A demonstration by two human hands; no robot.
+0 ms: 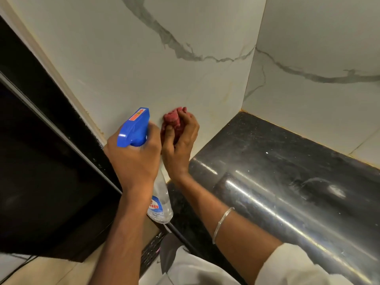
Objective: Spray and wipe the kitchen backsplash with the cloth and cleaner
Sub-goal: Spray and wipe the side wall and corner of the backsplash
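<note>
My left hand (135, 159) grips the neck of a clear spray bottle (161, 202) with a blue trigger head (134, 128), its nozzle pointing at the wall. Just to its right, my right hand (181, 140) holds a bunched red cloth (171, 120) and presses it against the white marble-veined backsplash (144, 64), low on the wall and a little above the counter. My fingers hide part of the cloth. The two hands are almost touching.
A polished black granite counter (277, 171) runs along the right, meeting a second marble wall panel (318, 58) in the corner. A dark appliance or cabinet front (41, 171) fills the left. A silver bangle (223, 223) sits on my right forearm.
</note>
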